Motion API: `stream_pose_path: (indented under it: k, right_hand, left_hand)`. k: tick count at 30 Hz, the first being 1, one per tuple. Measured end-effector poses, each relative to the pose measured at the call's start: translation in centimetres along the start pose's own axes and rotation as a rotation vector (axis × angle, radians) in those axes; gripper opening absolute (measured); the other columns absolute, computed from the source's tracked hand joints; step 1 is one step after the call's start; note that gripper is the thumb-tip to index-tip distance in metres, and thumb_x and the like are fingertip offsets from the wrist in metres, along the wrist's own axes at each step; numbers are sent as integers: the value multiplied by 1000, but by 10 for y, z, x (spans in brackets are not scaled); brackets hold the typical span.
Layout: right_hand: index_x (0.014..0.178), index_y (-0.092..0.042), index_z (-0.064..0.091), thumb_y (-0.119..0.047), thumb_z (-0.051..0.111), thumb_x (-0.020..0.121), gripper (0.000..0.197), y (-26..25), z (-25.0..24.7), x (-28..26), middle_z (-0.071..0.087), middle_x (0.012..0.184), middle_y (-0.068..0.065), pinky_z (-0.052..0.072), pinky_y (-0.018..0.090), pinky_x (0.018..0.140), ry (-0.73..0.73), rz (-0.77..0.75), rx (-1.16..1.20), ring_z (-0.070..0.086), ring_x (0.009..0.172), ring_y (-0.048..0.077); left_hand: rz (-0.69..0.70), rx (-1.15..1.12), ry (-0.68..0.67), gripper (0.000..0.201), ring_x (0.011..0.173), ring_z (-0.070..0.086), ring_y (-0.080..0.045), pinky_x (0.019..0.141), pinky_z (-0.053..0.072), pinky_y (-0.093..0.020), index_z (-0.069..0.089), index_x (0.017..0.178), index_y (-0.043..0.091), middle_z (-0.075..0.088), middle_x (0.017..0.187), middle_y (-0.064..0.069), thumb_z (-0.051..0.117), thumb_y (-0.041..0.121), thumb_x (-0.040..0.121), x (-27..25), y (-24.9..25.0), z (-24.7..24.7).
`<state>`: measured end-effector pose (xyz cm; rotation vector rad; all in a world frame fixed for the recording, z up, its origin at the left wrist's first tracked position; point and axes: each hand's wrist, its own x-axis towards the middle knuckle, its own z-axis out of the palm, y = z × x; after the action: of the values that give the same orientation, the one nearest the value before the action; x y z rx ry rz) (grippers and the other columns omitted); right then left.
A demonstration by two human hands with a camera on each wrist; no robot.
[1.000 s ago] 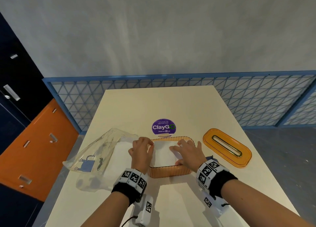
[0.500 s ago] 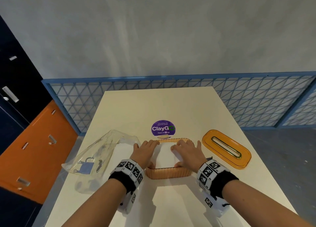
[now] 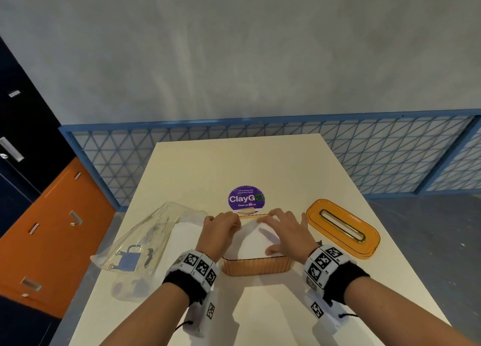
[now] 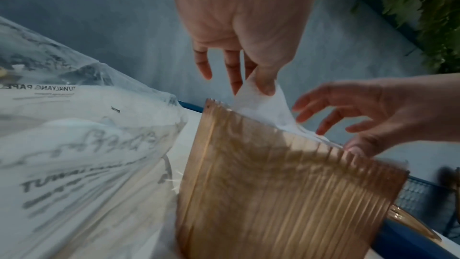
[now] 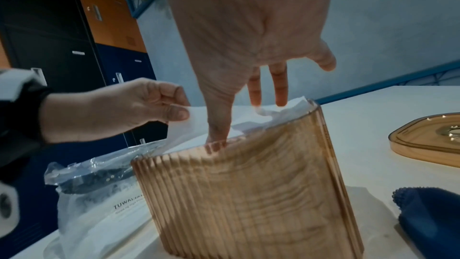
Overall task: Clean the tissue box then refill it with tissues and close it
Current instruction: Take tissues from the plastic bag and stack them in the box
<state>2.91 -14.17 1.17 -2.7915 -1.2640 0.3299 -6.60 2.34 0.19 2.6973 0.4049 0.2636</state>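
The ribbed amber tissue box (image 3: 256, 266) stands open on the table in front of me, with a stack of white tissues (image 3: 251, 243) inside. My left hand (image 3: 221, 224) pinches the top tissue sheet (image 4: 263, 103) between thumb and fingers and holds it raised above the box's far left rim. Over the box, my right hand (image 3: 282, 232) lies with straight, spread fingers; its thumb (image 5: 219, 133) and fingertips press on the tissues. The amber lid (image 3: 342, 227) with its slot lies flat to the right of the box.
A clear plastic tissue wrapper (image 3: 145, 241) lies crumpled left of the box. A dark blue cloth (image 5: 433, 222) rests beside the box under my right wrist. A purple round sticker (image 3: 246, 198) is on the table behind the box. Blue mesh railing (image 3: 390, 158) runs beyond the table.
My left hand slid from the box's left rim toward its far end and now pinches a tissue sheet, lifting it. My right hand stayed on the tissues.
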Motion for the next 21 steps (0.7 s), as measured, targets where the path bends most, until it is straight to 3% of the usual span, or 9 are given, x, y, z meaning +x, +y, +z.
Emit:
stream_pose_path:
  k: [2,4,6,9,16,18,21]
  right_hand:
    - [141,-37,23,-44,75,71,87,2,-3,1,23,148,-4,15,63,110,41,21,55,27,137,24]
    - [143,-34,20,-41,73,75,87,4,-6,2,22,149,-5,13,62,111,36,34,103,25,138,22]
    - [142,-33,27,-37,64,84,68,5,-9,5,30,146,-7,11,60,112,55,33,115,26,137,20]
    - [130,-32,46,-33,49,95,36,7,-12,8,46,136,-9,14,54,114,139,18,90,36,131,16]
    - [116,-28,58,-25,44,98,24,5,-7,12,62,118,-7,15,50,113,187,24,147,51,117,17]
    - [116,-28,59,-25,44,98,23,3,-5,13,62,117,-8,16,49,113,196,35,141,51,116,16]
    - [117,-28,58,-24,47,97,24,1,-4,14,59,121,-7,19,48,112,219,21,150,52,117,17]
  left_hand:
    - [24,-37,-7,15,95,56,-23,83,25,-23,61,97,9,66,102,-2,48,16,97,-6,-5,1]
    - [24,-93,-10,14,91,57,-26,81,33,-23,63,96,7,68,99,-4,52,15,95,-11,-9,1]
    - [9,-149,-15,12,89,60,-27,78,45,-31,63,93,7,69,94,-5,55,15,93,-13,-12,1]
    - [-3,-158,-18,13,90,59,-26,77,49,-37,62,95,10,69,94,-5,53,19,94,-13,-11,2]
    - [39,-146,73,19,97,63,-23,78,48,-29,60,111,16,68,111,0,50,20,96,-10,-11,8]
    - [108,-96,110,19,91,65,-28,73,50,-32,62,110,16,69,110,-2,51,18,95,-10,-11,9]
    - [189,2,156,12,65,66,-28,50,44,-28,65,94,17,71,87,-3,55,18,86,-12,-10,7]
